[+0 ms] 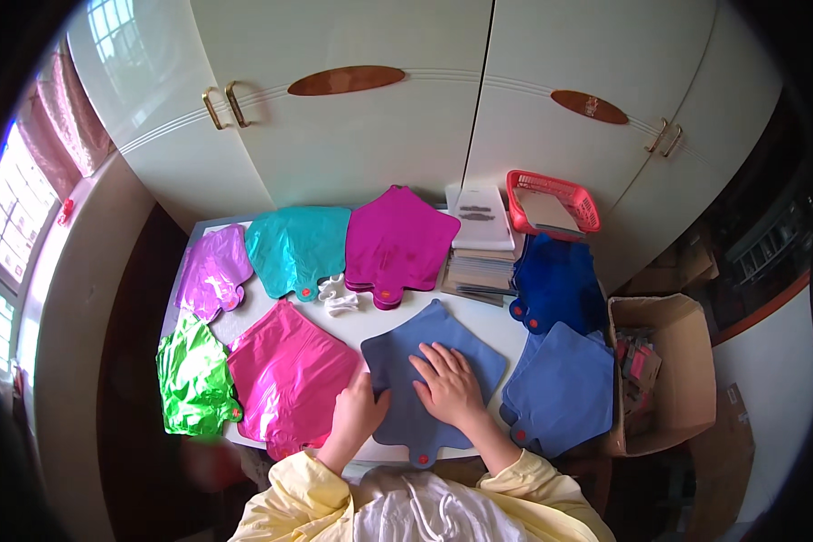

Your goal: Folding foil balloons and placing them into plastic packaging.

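Note:
A flat grey-blue star-shaped foil balloon (397, 361) lies in front of me, its tab with a red dot pointing at me. My right hand (449, 387) rests on it, palm down with fingers stretched out. At the balloon's left edge is my left hand (357, 411), its fingers curled and its thumb over the balloon; what they hold, if anything, is hidden. Just left lies a shiny pink foil balloon (289, 375). To the right is a stack of blue foil balloons (565, 388).
Green (194, 379), purple (215, 269), teal (298, 248), magenta (397, 239) and dark blue (560, 280) foil balloons surround these on the white table. Behind stand a stack of cards (481, 266) and a red basket (576, 194). A cardboard box (686, 379) is at the right; white cabinets (352, 135) rise behind.

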Demonstrator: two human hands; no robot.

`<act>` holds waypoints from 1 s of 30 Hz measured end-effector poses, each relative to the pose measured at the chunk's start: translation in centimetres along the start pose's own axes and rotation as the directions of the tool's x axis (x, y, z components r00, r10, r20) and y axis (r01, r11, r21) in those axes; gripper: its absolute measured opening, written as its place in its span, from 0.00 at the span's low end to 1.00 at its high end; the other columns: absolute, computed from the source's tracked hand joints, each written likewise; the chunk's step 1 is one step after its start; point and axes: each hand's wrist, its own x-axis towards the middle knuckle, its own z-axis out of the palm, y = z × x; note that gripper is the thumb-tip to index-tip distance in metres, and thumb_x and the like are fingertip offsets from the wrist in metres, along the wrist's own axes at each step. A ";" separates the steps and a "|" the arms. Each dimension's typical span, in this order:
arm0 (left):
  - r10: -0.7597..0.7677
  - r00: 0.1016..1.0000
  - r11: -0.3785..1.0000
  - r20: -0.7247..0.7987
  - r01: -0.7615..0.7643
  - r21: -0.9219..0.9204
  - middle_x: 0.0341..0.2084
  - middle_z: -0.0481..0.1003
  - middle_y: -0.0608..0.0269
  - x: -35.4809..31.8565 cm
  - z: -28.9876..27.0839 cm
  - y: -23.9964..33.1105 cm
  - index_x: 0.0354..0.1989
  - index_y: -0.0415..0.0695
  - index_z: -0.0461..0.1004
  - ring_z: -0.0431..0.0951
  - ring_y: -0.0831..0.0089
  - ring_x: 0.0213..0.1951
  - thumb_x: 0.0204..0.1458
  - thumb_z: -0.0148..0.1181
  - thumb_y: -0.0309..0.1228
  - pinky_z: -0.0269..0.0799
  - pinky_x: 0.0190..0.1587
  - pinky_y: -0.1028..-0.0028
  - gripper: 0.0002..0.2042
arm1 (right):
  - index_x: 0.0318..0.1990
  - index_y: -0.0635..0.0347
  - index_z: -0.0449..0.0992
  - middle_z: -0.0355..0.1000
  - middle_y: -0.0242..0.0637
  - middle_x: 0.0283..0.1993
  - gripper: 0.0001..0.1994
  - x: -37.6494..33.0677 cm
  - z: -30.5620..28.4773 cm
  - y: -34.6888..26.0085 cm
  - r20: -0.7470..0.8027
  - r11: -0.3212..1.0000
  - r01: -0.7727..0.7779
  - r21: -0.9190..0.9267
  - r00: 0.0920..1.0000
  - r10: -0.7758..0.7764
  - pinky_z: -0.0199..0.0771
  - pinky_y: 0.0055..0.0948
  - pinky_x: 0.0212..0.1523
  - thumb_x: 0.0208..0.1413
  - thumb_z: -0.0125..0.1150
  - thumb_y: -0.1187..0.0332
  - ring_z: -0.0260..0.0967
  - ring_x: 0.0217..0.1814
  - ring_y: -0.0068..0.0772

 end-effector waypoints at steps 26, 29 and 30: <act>0.126 0.987 0.966 -0.104 -0.098 0.240 0.16 0.74 0.52 -0.2 1.6 -0.7 0.27 0.41 0.65 0.77 0.54 0.20 0.52 0.57 0.36 0.73 0.23 0.59 0.12 | 0.58 0.47 0.67 0.58 0.40 0.65 0.27 3.0 2.0 1.4 -0.048 0.979 -0.141 -0.149 0.990 0.135 0.55 0.45 0.60 0.51 0.57 0.50 0.54 0.66 0.44; 0.121 0.987 0.966 -0.105 -0.092 0.243 0.16 0.74 0.53 -0.2 1.5 -0.7 0.27 0.41 0.65 0.77 0.54 0.20 0.52 0.57 0.36 0.73 0.23 0.60 0.12 | 0.58 0.44 0.67 0.58 0.39 0.65 0.28 3.3 2.0 1.4 -0.023 0.978 -0.169 -0.125 0.986 0.167 0.54 0.45 0.60 0.50 0.58 0.48 0.54 0.67 0.44; 0.119 0.988 0.965 -0.102 -0.091 0.245 0.16 0.74 0.53 -0.2 1.5 -0.7 0.27 0.41 0.65 0.77 0.54 0.20 0.52 0.57 0.36 0.73 0.23 0.60 0.12 | 0.58 0.44 0.67 0.58 0.39 0.65 0.28 3.3 2.0 1.3 -0.025 0.976 -0.175 -0.128 0.985 0.173 0.54 0.45 0.60 0.50 0.58 0.48 0.54 0.67 0.44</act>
